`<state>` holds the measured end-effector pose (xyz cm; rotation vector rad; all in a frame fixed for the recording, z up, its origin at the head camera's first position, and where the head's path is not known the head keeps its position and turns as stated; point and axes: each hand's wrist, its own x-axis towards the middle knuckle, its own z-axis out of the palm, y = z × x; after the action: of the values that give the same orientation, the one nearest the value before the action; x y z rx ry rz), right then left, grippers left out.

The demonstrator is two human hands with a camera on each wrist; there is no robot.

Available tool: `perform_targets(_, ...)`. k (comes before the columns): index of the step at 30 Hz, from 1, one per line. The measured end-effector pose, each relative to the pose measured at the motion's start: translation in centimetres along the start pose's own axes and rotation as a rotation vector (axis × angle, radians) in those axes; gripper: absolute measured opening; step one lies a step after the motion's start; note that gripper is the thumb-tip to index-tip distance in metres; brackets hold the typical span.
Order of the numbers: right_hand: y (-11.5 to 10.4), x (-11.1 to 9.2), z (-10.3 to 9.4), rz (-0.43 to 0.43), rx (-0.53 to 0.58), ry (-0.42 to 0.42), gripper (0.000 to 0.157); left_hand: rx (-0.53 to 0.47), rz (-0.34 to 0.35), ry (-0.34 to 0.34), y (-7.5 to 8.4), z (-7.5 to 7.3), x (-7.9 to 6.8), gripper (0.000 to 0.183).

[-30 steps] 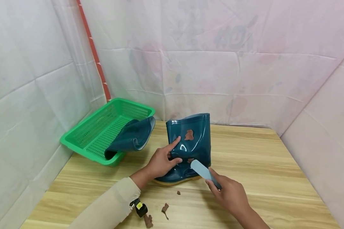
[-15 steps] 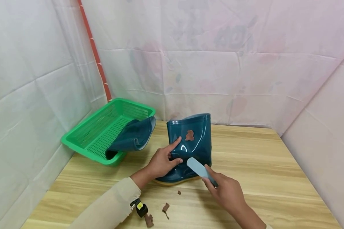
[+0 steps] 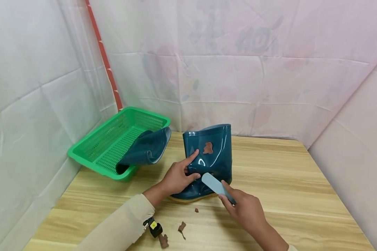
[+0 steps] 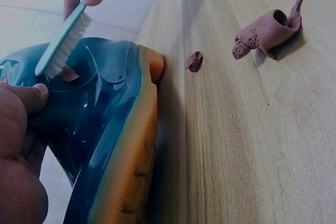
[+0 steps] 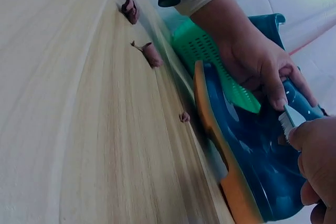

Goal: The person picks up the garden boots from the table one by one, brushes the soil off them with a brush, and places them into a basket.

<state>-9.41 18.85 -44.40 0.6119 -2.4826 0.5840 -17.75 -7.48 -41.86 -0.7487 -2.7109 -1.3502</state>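
A dark teal rain boot (image 3: 220,157) with an orange-tan sole (image 4: 128,166) stands upright on the table. My left hand (image 3: 177,177) grips it at the ankle, thumb and forefinger lying on its side. In my right hand (image 3: 246,211) is a light blue scrubbing brush (image 3: 214,184), held by one end. Its white bristles (image 4: 73,40) meet the boot at the ankle, beside a small brown clay-like smear (image 4: 69,74). Higher on the shaft sticks a larger brown clay patch (image 3: 208,147). The right wrist view shows the brush close to my left thumb.
A green perforated basket (image 3: 97,139) sits at the back left, with a second teal boot (image 3: 142,148) leaning over its edge. Brown clay bits (image 3: 182,227) lie on the wooden table (image 3: 286,181) in front. White cloth walls (image 3: 223,69) stand behind and at both sides.
My right hand has moved the brush a little left across the boot's ankle, over the lower smear. My left hand and the boot have stayed nearly in place.
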Motion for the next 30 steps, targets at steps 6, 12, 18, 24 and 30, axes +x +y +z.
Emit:
perform_targets(6, 0.9, -0.5, -0.5, 0.088, -0.036, -0.021, 0.051, -0.008, -0.007, -0.002, 0.0, 0.1, 0.0, 0.087)
perform_targets(12, 1.1, -0.9, -0.7, 0.12, -0.012, -0.021, 0.051, -0.01, -0.019, -0.005, 0.1, -0.1, 0.1, 0.087)
perform_targets(18, 0.2, -0.1, 0.1, 0.027, 0.021, -0.022, 0.053, -0.004, -0.016, 0.0, 0.1, -0.1, 0.0, 0.086)
perform_targets(24, 0.5, -0.1, -0.1, 0.067, -0.017, -0.031, 0.051, -0.015, -0.007, -0.001, 0.1, -0.1, 0.0, 0.086)
perform_targets(30, 1.2, -0.8, -0.7, 0.14, -0.036, -0.054, 0.049, -0.021, 0.006, 0.008, -0.1, 0.1, 0.1, 0.086)
